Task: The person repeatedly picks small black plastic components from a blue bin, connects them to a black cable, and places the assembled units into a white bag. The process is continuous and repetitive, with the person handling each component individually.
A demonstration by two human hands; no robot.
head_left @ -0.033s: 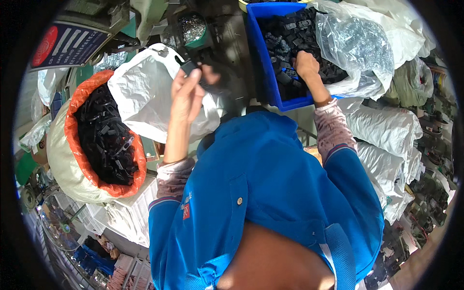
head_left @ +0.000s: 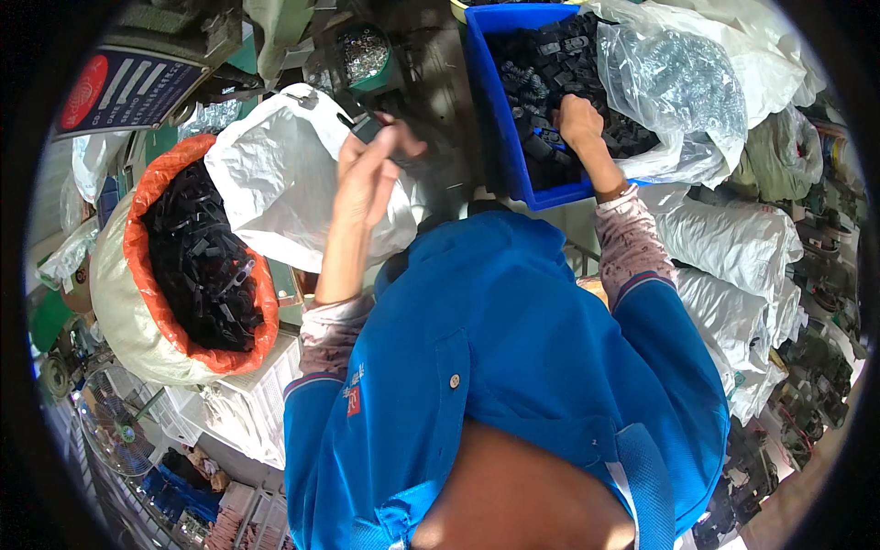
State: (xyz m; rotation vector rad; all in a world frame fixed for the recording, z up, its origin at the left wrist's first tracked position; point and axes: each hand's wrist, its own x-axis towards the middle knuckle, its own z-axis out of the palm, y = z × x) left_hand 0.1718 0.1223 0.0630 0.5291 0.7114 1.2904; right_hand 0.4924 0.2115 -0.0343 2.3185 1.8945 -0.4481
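Note:
My left hand (head_left: 371,174) is raised in front of me, fingers pinched on a small black plastic part (head_left: 367,126), just over a crumpled white bag (head_left: 275,183). My right hand (head_left: 579,121) reaches into a blue bin (head_left: 500,147) full of black plastic parts (head_left: 541,64). Its fingers are curled down among them, so what they grip is hidden. Both forearms wear patterned sleeves under a blue jacket.
A large white sack with an orange lining (head_left: 137,247), filled with black parts, stands at my left. A clear plastic bag (head_left: 674,87) lies over the bin's right side. White filled sacks (head_left: 733,247) pile up at the right. A green bowl of small metal pieces (head_left: 365,53) sits at the top.

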